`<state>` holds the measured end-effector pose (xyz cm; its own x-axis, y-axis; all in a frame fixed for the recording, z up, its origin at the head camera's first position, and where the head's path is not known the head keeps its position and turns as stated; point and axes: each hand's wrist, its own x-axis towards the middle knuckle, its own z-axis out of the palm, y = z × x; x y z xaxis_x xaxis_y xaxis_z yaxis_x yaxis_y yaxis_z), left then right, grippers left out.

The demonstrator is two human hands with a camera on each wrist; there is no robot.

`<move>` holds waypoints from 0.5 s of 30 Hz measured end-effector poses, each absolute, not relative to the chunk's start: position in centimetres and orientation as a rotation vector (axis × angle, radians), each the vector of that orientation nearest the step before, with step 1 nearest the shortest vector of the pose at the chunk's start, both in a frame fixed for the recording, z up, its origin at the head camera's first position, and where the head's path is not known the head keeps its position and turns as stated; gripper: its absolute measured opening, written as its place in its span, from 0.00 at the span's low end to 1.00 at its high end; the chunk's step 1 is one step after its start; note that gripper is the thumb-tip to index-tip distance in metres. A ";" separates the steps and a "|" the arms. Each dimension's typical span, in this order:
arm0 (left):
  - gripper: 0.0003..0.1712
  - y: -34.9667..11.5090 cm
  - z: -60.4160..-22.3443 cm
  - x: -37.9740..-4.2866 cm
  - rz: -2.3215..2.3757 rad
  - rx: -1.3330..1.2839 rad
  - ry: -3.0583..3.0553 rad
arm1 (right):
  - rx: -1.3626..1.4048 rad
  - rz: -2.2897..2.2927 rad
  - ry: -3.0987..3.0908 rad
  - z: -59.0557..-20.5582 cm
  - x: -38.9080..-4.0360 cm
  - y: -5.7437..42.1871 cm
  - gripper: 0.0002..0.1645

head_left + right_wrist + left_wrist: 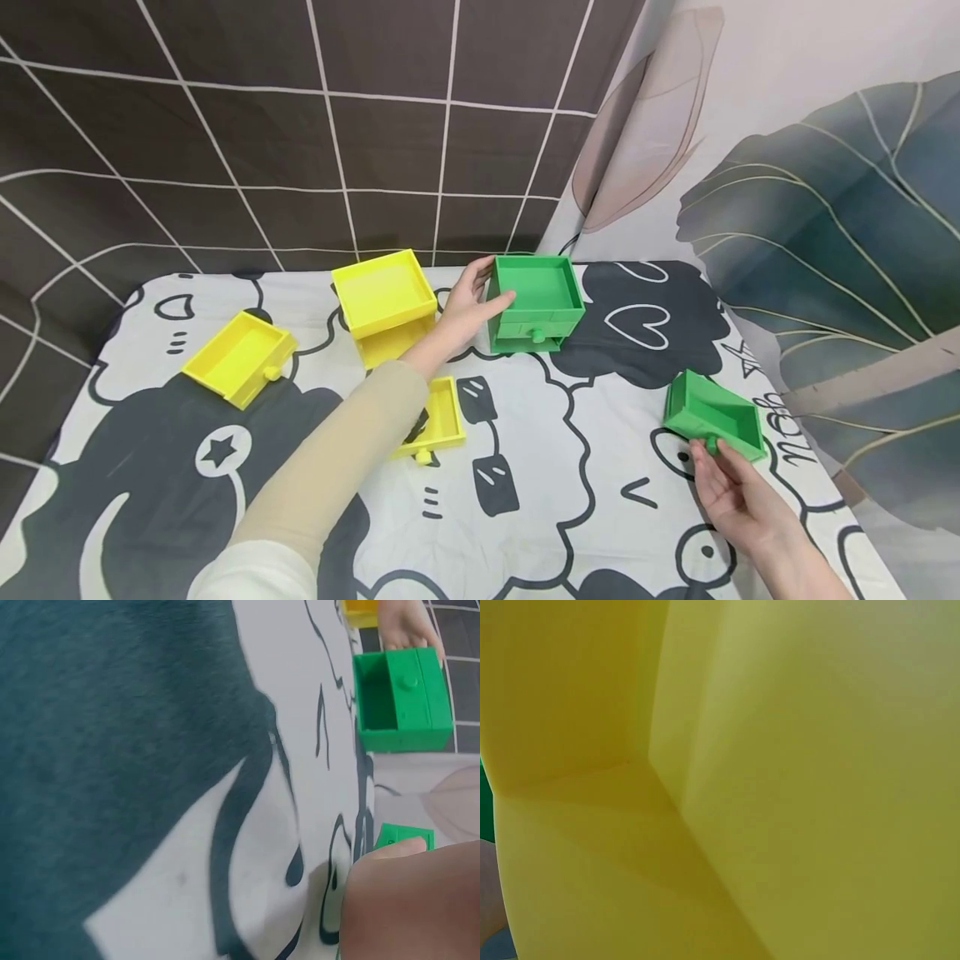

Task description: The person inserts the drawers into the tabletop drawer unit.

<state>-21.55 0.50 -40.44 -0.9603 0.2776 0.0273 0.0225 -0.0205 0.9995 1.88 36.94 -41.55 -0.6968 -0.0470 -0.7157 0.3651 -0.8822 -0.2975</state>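
Note:
At the back of the cloth stands a small green drawer cabinet, with a tray-like top, a knobbed upper drawer and an open lower slot. My left hand holds its left side, thumb over the top edge. On the right, my right hand pinches the round knob of a loose green drawer, which is tilted. That drawer is mostly hidden by the hand in the right wrist view, where the green cabinet shows its open slot. Yellow walls of the yellow cabinet fill the left wrist view.
The yellow cabinet stands left of the green one, its lower slot open. One yellow drawer lies at the left; another yellow drawer lies partly behind my left forearm. A dark gridded curtain hangs behind the patterned cloth.

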 end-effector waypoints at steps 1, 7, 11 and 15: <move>0.43 0.5 -40.5 -21.6 2.101 0.321 2.062 | 1.084 -2.623 0.630 -41.5 1.8 36.8 0.20; 0.42 0.6 -40.7 -21.7 2.101 0.329 2.066 | 0.993 -2.608 0.675 -41.0 1.1 36.0 0.19; 0.43 0.6 -40.8 -21.7 2.093 0.331 2.072 | 0.905 -2.598 0.706 -40.8 0.5 35.1 0.19; 0.43 0.6 -40.8 -21.8 2.097 0.331 2.069 | 0.872 -2.577 0.763 -40.6 0.0 34.1 0.19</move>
<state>-21.77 0.57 -40.83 -0.9596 0.2793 0.0340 0.0303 -0.0178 0.9994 0.02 34.13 -40.64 -0.7647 -0.1213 -0.6329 0.4463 -0.8081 -0.3844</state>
